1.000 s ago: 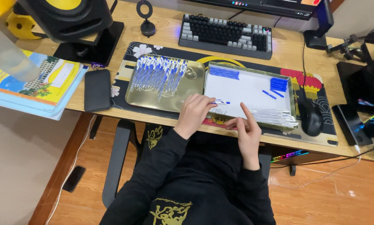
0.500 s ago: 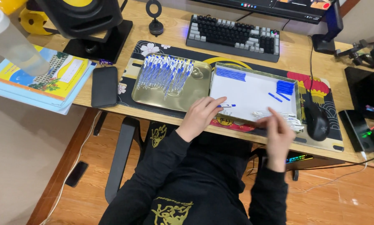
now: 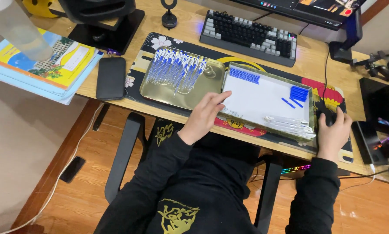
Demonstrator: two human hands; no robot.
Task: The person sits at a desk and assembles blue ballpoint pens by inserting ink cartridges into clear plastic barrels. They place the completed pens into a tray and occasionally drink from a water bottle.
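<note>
My left hand (image 3: 206, 112) lies with fingers spread on the near left corner of a white-lined metal tray (image 3: 264, 97). It holds nothing. The tray carries a row of blue sticks (image 3: 244, 75) at its far left. A small heap of blue pieces (image 3: 299, 93) sits at its right, and clear pen barrels (image 3: 290, 125) lie along its near edge. My right hand (image 3: 333, 132) rests over a black mouse (image 3: 327, 116) just right of this tray. A gold tray (image 3: 157, 93) on the left holds several blue-and-white pens (image 3: 177, 69).
Both trays sit on a patterned desk mat. A keyboard (image 3: 251, 37) lies behind them, and a black phone (image 3: 111, 78) and a stack of books (image 3: 43, 65) lie to the left. A clear bottle (image 3: 19, 32) stands at the far left. Dark devices crowd the right edge.
My right hand has left the white tray and swung right onto the mouse. My left hand has stayed at the tray's left corner and its fingers have spread.
</note>
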